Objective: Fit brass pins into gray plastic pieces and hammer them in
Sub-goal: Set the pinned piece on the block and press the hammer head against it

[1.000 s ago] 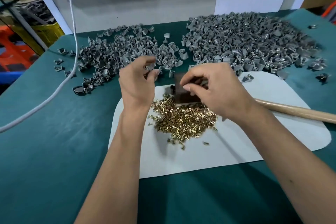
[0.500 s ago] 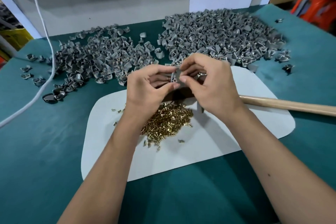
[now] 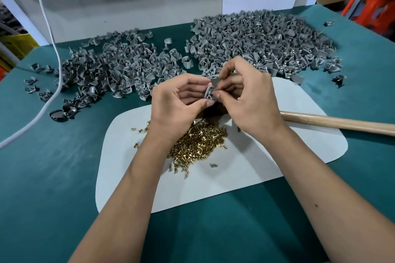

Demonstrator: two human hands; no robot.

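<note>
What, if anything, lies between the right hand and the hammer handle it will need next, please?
Nothing visible does: the right hand is just above the near end of the wooden handle, and only bare white mat lies between.

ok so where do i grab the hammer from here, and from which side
Take the wooden handle from above with the right hand, just right of the wrist. It lies flat across the white mat, bare and reachable; the head is hidden behind the hands.

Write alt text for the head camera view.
Two hands, left hand and right hand, pinch one gray plastic piece above a pile of brass pins on a pale mat. Heaps of gray pieces lie behind; a wooden hammer handle rests at right.
</note>
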